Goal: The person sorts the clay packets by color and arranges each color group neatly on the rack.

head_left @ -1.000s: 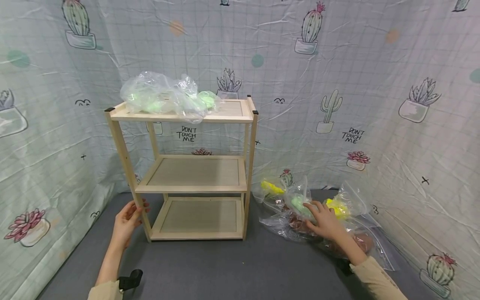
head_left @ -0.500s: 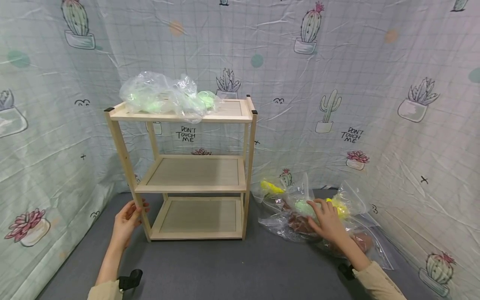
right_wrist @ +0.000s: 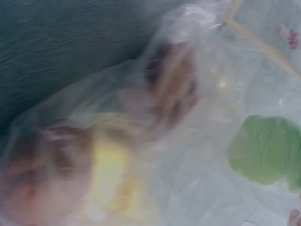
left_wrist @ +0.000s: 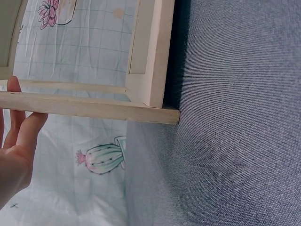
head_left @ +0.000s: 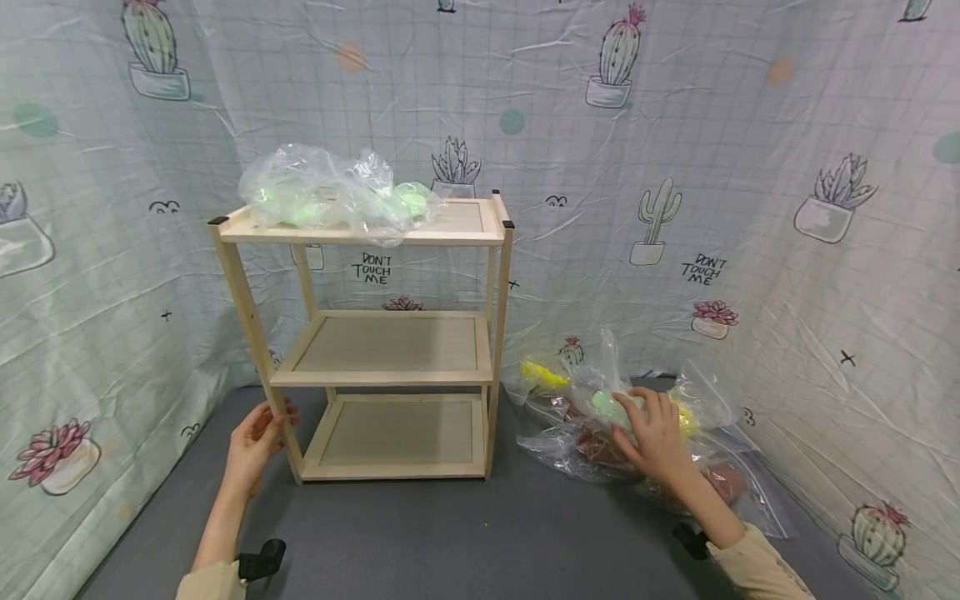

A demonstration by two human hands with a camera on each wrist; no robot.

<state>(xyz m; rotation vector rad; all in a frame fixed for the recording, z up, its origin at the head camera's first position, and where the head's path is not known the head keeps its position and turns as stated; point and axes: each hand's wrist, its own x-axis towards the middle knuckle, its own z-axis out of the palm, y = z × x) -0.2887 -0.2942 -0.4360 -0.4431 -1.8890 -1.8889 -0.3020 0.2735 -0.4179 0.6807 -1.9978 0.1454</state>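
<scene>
1. The green-filled plastic bag (head_left: 604, 406) and my right hand (head_left: 657, 440) have risen slightly.
2. I think I am picking this bag up; next needs steady lifting, clear of the brown-filled bag (head_left: 598, 448).
3. It lies left of my palm, pinched by half-bent fingers.
4. My left hand (head_left: 252, 442) grips the wooden rack (head_left: 382, 384) by its leg.

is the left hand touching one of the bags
No, the left hand holds a front post of the rack, and the bags all lie apart from it.
</scene>
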